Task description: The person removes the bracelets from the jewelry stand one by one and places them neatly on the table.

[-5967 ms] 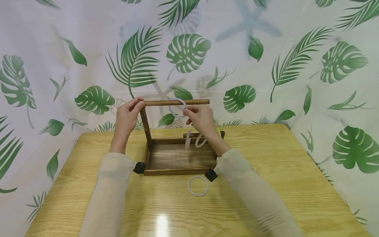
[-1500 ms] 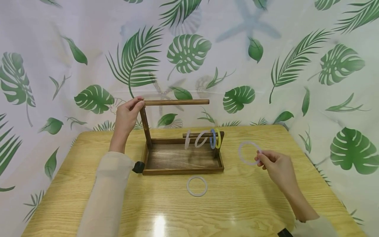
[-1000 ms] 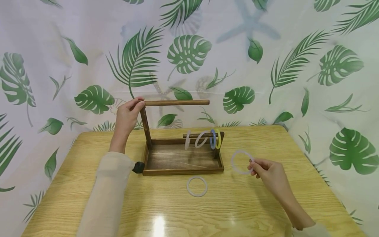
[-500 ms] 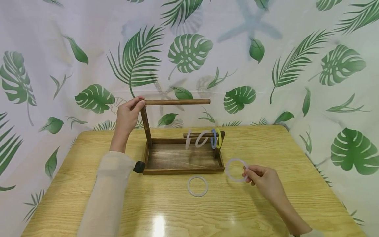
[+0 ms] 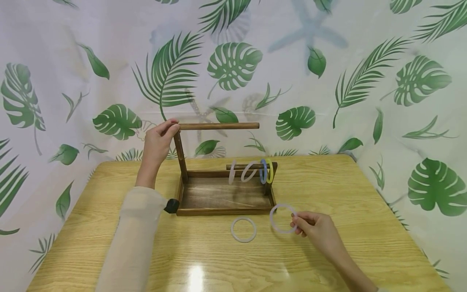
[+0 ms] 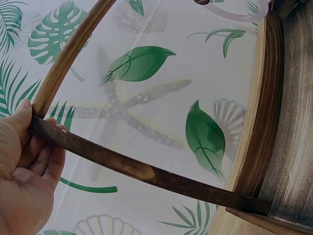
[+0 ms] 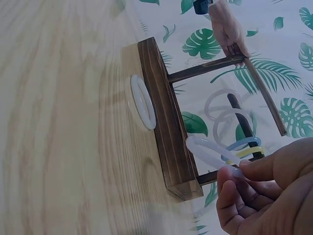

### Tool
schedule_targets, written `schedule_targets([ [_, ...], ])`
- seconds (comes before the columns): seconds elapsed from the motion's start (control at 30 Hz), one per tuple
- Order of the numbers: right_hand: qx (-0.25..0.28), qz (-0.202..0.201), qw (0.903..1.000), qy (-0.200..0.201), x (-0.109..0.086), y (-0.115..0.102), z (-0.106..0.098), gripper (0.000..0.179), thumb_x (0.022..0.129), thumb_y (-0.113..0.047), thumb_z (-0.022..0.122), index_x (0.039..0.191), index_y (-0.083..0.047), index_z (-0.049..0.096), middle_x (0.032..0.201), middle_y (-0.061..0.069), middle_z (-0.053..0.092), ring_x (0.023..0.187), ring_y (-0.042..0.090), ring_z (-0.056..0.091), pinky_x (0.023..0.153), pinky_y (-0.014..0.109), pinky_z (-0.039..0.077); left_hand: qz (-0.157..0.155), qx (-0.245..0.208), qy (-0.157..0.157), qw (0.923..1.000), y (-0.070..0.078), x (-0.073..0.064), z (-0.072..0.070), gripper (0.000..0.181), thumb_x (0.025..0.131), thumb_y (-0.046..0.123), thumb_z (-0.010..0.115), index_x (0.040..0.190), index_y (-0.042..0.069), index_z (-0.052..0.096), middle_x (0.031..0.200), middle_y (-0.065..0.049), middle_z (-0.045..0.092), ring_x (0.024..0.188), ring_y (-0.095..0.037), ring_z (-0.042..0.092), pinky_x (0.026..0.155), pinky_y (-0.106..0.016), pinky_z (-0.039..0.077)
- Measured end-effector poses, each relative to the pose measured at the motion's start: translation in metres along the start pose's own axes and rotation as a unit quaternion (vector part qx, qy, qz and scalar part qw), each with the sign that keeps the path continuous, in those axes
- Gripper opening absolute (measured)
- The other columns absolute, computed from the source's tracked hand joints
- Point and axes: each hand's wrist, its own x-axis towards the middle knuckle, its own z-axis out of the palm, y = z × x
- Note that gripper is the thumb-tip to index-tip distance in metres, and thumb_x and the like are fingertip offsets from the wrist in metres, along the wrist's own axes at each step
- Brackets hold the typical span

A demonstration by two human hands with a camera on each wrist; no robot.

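My left hand (image 5: 157,142) pinches the top corner of a dark wooden bangle stand, where the tall post (image 6: 122,164) meets the upper bar (image 5: 219,126). In my right hand (image 5: 322,235), thumb and fingers pinch a pale lilac bangle (image 5: 271,219) by its right side, beside the tray's front right corner. A whitish bangle (image 5: 232,230) lies flat on the table, left of the held one. On the lower bar (image 5: 238,166) hang two pale pink bangles, a blue bangle (image 5: 263,177) and a yellow bangle (image 5: 270,174). No bangle hangs on the upper bar.
The stand's shallow tray base (image 5: 226,211) sits toward the back of a light wood-grain table (image 5: 146,243). Behind it hangs a leaf-patterned cloth (image 5: 240,24). A short post (image 5: 268,188) carries the lower bar at the tray's right end.
The lilac bangle has come off the upper bar in my right hand. It went out to the right, then down and left toward the whitish bangle. My left hand stays put.
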Motion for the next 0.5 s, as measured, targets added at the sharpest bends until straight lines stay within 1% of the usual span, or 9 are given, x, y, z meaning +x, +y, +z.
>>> schedule_targets([
  [0.13, 0.012, -0.001, 0.9999, -0.012, -0.001, 0.0, 0.007, 0.023, 0.101, -0.006, 0.066, 0.114, 0.012, 0.071, 0.091, 0.014, 0.075, 0.072, 0.017, 0.068, 0.066, 0.03, 0.058, 0.003, 0.001, -0.004, 1.0, 0.001, -0.001, 0.0, 0.038, 0.106, 0.029, 0.063, 0.131, 0.001, 0.07, 0.129, -0.017, 0.07, 0.121, -0.026, 0.062, 0.103, -0.036, 0.047],
  [0.23, 0.018, 0.011, 0.9996, -0.017, -0.002, -0.001, 0.013, 0.021, 0.101, -0.007, 0.067, 0.112, 0.011, 0.073, 0.09, 0.013, 0.075, 0.072, 0.017, 0.067, 0.066, 0.029, 0.058, 0.004, 0.001, -0.007, 1.0, 0.001, -0.001, 0.0, 0.039, 0.106, 0.03, 0.063, 0.132, 0.002, 0.07, 0.131, -0.016, 0.069, 0.123, -0.026, 0.062, 0.105, -0.037, 0.047],
  [0.33, 0.025, 0.019, 0.9993, -0.022, -0.002, -0.002, 0.019, 0.021, 0.101, -0.005, 0.067, 0.112, 0.011, 0.072, 0.09, 0.014, 0.075, 0.072, 0.018, 0.068, 0.065, 0.03, 0.058, 0.005, 0.002, -0.006, 1.0, 0.0, -0.001, 0.0, 0.039, 0.106, 0.031, 0.063, 0.132, 0.002, 0.07, 0.131, -0.016, 0.069, 0.123, -0.026, 0.062, 0.105, -0.038, 0.047],
  [0.5, 0.036, 0.018, 0.9987, -0.029, -0.003, -0.002, 0.024, 0.021, 0.101, -0.003, 0.066, 0.113, 0.013, 0.071, 0.092, 0.015, 0.075, 0.073, 0.02, 0.069, 0.065, 0.031, 0.059, 0.007, 0.005, -0.003, 1.0, -0.001, -0.001, -0.001, 0.039, 0.106, 0.031, 0.063, 0.131, 0.002, 0.07, 0.131, -0.016, 0.069, 0.123, -0.026, 0.062, 0.105, -0.039, 0.047],
])
